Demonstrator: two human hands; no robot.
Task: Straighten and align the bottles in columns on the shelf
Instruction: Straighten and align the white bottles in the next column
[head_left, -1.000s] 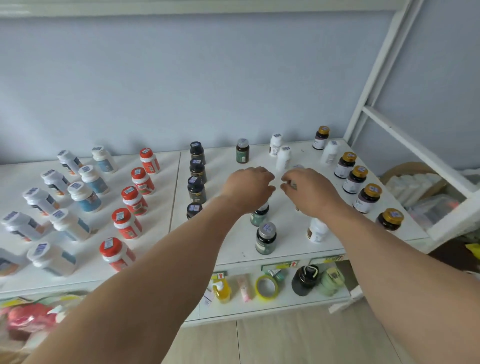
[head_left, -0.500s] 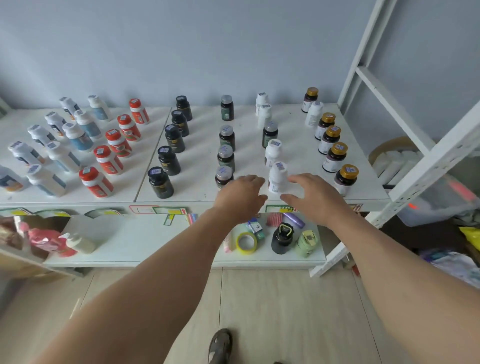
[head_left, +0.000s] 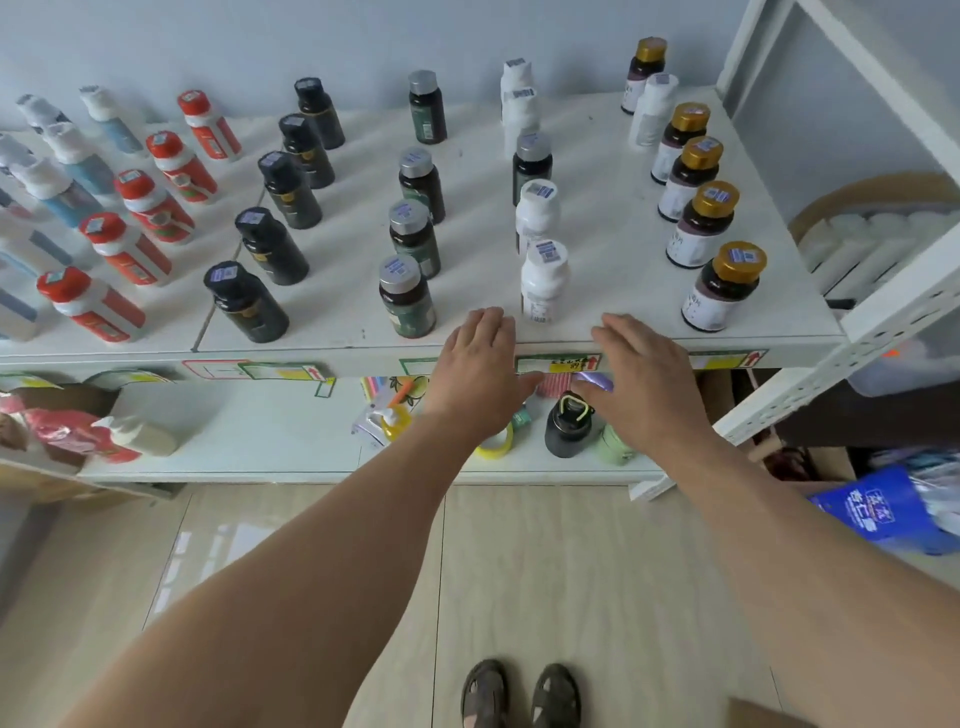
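Head view, hands: left hand and right hand both hover flat at the front edge of the shelf, fingers spread, holding nothing.
Head view, nearest bottle: a white bottle stands upright just beyond the gap between the two hands, untouched.
Head view, its column: white bottles run back from it, with one dark silver-capped bottle mixed in; the two farthest look crowded together, though blur makes that hard to confirm.
Head view, other columns: gold-capped bottles on the right, silver-capped green bottles, black bottles and red-capped bottles to the left, all upright and roughly in line.
Head view, below: a lower shelf carries a tape roll and a black jar.
Risk: with bottles spaced closely, a careless reach past the front white bottle could clip its cap and topple it into the one behind, knocking the column out of line.
Risk, edge: the front row stands near the lip, so a nudge toward the person could send a bottle off onto the floor.
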